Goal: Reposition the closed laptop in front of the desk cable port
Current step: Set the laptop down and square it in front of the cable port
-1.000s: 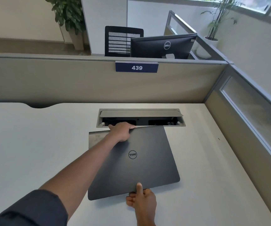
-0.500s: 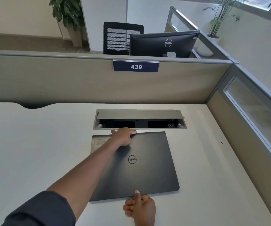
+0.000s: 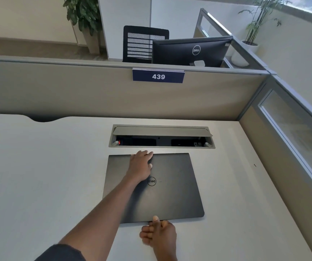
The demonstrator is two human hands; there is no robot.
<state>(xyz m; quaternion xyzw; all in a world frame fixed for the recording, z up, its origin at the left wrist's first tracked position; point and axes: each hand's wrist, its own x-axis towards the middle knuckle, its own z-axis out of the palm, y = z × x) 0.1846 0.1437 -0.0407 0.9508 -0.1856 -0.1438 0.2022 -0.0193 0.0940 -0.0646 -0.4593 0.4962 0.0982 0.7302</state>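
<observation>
A closed dark grey Dell laptop lies flat on the white desk, its far edge parallel to and a little short of the desk cable port. The port's grey flap is lifted and sockets show in the slot. My left hand rests on the lid with its fingers curled over the far edge, left of the middle. At the near edge, my right hand has its thumb on the lid and its fingers bent against the edge.
A beige partition with a blue "439" sign closes the back of the desk. A glazed partition runs along the right side. Beyond the partition stand a Dell monitor and a black chair.
The laptop was tilted and skewed with its near edge lifted. It now lies flat and square to the cable port. Both hands stayed at their edges.
</observation>
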